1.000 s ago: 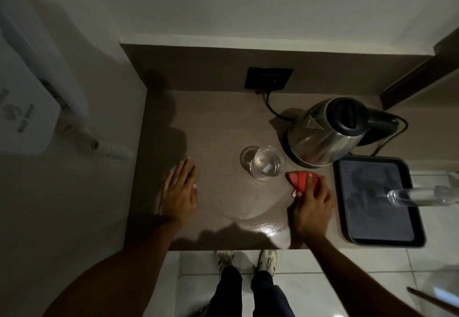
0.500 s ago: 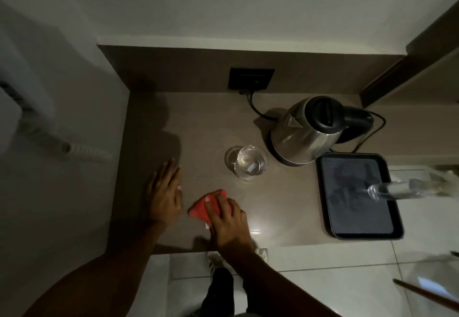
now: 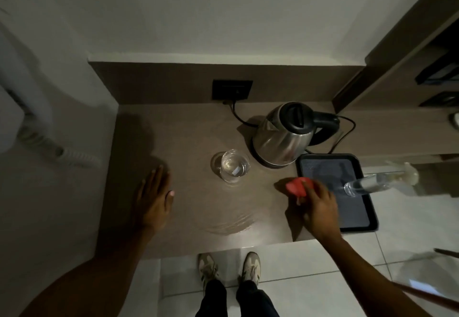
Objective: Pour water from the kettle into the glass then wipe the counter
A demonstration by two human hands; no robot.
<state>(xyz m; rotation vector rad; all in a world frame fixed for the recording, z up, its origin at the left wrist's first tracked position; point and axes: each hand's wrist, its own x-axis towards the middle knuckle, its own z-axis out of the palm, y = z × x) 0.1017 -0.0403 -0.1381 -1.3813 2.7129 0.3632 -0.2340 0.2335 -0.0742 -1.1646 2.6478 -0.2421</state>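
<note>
**Hands on tabletop: cloth pressed at right, left palm flat**

Right hand (image 3: 319,204) is pressing a small crumpled red cloth (image 3: 296,186) onto the brown matte tabletop (image 3: 188,127), fingers curled over the cloth's near edge, w/ most of the cloth sticking out past the fingertips toward the back. Cloth sits just left of the black rectangular tray (image 3: 367,227), near the tray's front-left corner, and in front of the kettle. Left hand (image 3: 155,196) lies palm down, fingers spread and straight, holding nothing, near the tabletop's left side, well apart from the glass.

Clear round drinking glass (image 3: 233,168) stands upright approx. mid-tabletop, w/ water visible inside; exact level can't be told from above. Brushed stainless-steel electric kettle w/ black lid and handle (image 3: 285,137) stands upright on its base just right of and behind the glass, spout facing left-front, lid closed. Its black power cord (image 3: 237,115) runs to a black wall socket plate (image 3: 232,90) on the back panel.

Tray touches or nearly touches the kettle base at its back-left corner; a clear plastic bottle (image 3: 367,184) shows over the tray's right part, blurred, so can't tell if it stands or lies. Faint wet sheen and streak marks (image 3: 228,227) show on the tabletop near the front edge, between the hands. Below the edge: person's pale sneakers (image 3: 250,265) and dark trousers on white floor tiles (image 3: 310,254).
</note>
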